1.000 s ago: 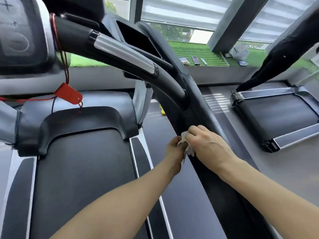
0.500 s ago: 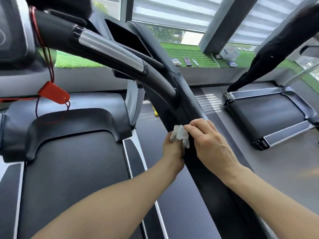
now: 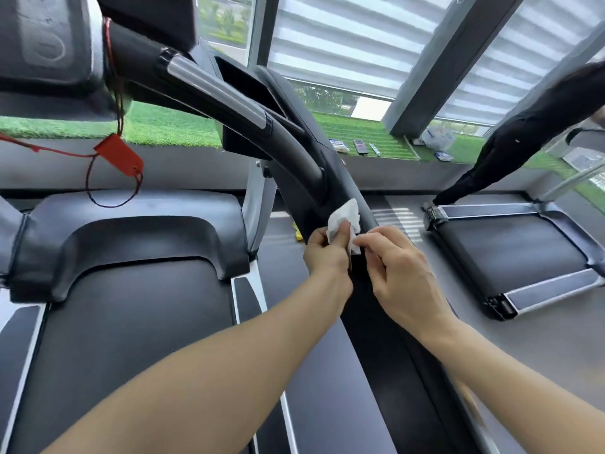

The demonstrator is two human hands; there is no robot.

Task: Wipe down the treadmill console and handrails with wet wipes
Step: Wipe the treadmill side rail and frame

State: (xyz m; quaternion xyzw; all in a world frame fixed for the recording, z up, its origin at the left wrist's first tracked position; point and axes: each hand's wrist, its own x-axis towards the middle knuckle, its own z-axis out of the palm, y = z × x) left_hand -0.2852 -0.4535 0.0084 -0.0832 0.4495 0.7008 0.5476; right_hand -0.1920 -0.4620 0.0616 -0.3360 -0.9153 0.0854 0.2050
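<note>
Head view shows both hands, left hand (image 3: 322,250) and right hand (image 3: 397,273), pinching the wet wipe (image 3: 343,221) against the right handrail (image 3: 330,178); refolding to a clean face before sweeping nearward should serve best.

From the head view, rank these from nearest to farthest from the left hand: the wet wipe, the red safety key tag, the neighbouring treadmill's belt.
From the left hand:
1. Wet wipe, pinched in its fingers, against the black handrail.
2. Neighbouring treadmill's belt, off to the right.
3. Red safety key tag, hanging far left under the console.
</note>
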